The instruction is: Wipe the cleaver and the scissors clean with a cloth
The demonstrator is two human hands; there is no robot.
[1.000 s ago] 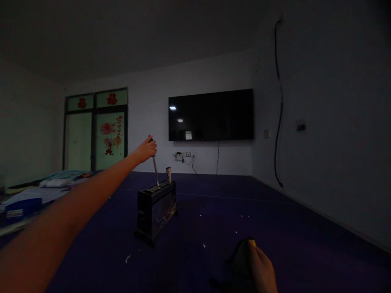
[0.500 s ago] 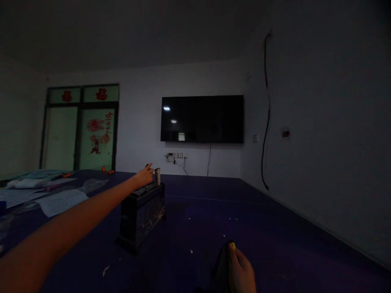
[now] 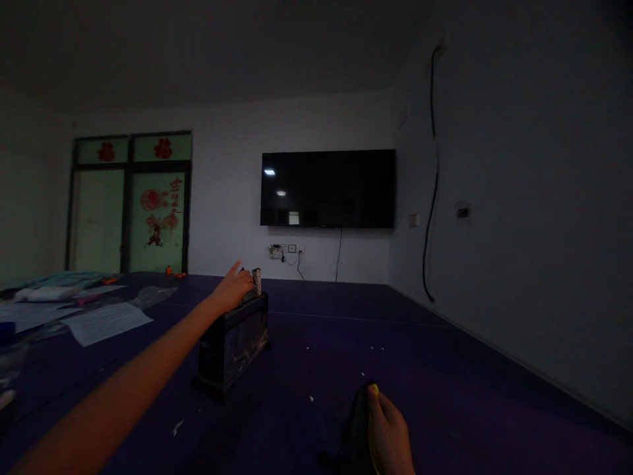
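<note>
A black box-shaped case (image 3: 242, 346) with a glossy side stands on the dark purple surface, left of centre. My left hand (image 3: 234, 289) is at its top, fingers bent down over something small that I cannot make out, with one digit pointing up. Just beyond the fingers, a small block with a pale speckled side (image 3: 256, 282) stands upright on the case. Low in the view, my right hand (image 3: 391, 429) is closed on a dark thing with a yellow edge (image 3: 360, 422). Its kind is hard to tell in the dim light.
Printed sheets (image 3: 107, 323) and clear plastic wrap (image 3: 152, 297) lie at the left. Small orange items (image 3: 180, 275) sit near the far edge. White scraps (image 3: 178, 427) dot the purple surface (image 3: 316, 336). A television (image 3: 327, 189) hangs on the wall; a black cable (image 3: 432, 231) hangs at right.
My left hand has come down onto the top of the case, its fingers now bent close to the speckled block. My right hand still grips the dark thing. The camera view has shifted slightly.
</note>
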